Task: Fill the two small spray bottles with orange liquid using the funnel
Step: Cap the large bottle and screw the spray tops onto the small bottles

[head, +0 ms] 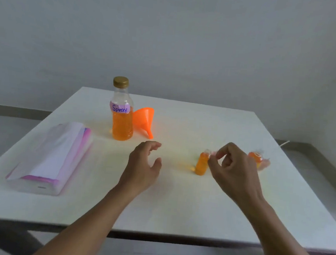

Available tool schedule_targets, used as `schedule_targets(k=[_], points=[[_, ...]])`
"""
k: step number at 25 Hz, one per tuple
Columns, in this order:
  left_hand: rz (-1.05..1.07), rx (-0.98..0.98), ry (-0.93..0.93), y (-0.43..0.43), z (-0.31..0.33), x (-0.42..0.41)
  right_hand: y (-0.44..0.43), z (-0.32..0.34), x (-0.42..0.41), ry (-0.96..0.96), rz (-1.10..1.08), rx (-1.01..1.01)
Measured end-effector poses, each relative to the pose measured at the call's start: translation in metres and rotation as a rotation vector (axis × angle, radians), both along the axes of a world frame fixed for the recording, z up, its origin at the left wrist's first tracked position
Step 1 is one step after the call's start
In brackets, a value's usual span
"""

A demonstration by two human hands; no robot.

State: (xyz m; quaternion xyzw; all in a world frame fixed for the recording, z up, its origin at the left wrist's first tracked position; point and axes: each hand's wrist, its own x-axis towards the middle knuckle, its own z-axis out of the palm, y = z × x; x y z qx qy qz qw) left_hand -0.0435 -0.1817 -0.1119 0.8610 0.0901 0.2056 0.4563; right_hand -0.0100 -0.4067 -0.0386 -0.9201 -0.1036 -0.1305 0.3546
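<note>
My left hand (pixel 143 163) hovers over the middle of the white desk (pixel 176 208), fingers loosely curled and apart, holding nothing. My right hand (pixel 234 168) hangs just right of a small spray bottle (pixel 202 164), thumb and forefinger pinched near its open neck; something pale shows faintly between the fingertips and the neck, but it is too blurred for me to tell whether I grip anything.

That small bottle stands upright on the desk, full of orange liquid almost to the neck, with no top on it. The second small spray bottle (pixel 255 156) sits farther right, partly hidden behind my right hand; it also holds orange liquid, and it is blurred, with something pinkish beside it that I cannot make out.

Toward the far side of the desk stands the large bottle (pixel 123 111), gold cap on, a purple label reading "Spray", orange liquid filling about its lower half. The orange funnel (pixel 143 120) lies on its side just right of it, touching or nearly touching, spout pointing toward me. A clear plastic packet of paper (pixel 50 158) lies at the left.
</note>
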Motion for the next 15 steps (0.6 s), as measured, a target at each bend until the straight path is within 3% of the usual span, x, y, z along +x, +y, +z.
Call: schedule_targets(k=[6, 12, 15], points=[[-0.178, -0.080, 0.102, -0.071, -0.003, 0.030, -0.030, -0.059, 0.020, 0.157, -0.112, -0.015], [-0.143, -0.144, 0.047, -0.099, -0.008, 0.049, -0.018, -0.077, 0.055, 0.276, -0.085, 0.144], [-0.103, -0.165, 0.013, -0.090, -0.005, 0.045, -0.009, -0.074, 0.067, 0.242, -0.097, 0.202]])
